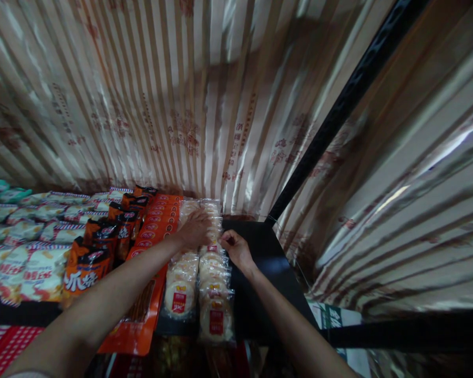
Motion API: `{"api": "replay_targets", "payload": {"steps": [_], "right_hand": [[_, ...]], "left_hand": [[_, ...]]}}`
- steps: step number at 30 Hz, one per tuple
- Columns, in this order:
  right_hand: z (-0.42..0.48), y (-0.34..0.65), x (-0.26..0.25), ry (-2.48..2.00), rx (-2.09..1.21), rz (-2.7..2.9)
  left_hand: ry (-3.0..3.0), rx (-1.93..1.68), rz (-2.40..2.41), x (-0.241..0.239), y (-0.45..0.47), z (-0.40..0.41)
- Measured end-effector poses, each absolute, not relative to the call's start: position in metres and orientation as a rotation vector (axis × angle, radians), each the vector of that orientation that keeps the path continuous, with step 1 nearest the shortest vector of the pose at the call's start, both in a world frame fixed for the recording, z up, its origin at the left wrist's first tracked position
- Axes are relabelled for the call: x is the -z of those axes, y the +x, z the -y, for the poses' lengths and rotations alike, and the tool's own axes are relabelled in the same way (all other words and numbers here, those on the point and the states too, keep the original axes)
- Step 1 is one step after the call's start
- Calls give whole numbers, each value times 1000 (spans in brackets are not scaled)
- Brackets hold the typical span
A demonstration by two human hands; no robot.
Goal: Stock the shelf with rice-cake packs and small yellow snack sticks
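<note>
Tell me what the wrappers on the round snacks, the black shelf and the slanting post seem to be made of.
Wrappers: likely glossy plastic film, see-through, with bright crinkles.
Shelf: smooth with a faint sheen; painted metal or coated board, unclear which.
Post: probably dark-painted metal, judging by the row of slots.

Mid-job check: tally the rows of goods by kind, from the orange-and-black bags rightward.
Orange-and-black bags: 1 row
Flat orange packets: 1 row
Round items in clear wrappers: 2 rows
Total: 4 rows; single packs overlap too much to count.
</note>
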State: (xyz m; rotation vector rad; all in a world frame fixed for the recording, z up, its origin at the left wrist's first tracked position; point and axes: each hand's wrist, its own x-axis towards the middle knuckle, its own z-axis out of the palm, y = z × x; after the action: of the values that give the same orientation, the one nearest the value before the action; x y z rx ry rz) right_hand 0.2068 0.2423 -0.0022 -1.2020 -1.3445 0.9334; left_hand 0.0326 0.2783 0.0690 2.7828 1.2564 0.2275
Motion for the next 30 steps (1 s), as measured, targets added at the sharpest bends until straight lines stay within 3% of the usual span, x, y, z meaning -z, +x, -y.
{"api": "replay_targets", "payload": {"steps": [6, 10, 16, 30], "right_hand": [[-227, 218, -7, -1435, -716, 1397], [-217, 226, -4, -1538, -922, 1475], [-217, 223, -11, -1331, -1276, 1403], [-214, 212, -16, -1264, -1194, 1244]], "left_hand": [[2769, -313, -1304, -65, 33, -275], [2735, -309, -1342, -67, 35, -271], [2720, -287, -1378, -70, 36, -267], [2740, -294, -1370, -74, 35, -268]]}}
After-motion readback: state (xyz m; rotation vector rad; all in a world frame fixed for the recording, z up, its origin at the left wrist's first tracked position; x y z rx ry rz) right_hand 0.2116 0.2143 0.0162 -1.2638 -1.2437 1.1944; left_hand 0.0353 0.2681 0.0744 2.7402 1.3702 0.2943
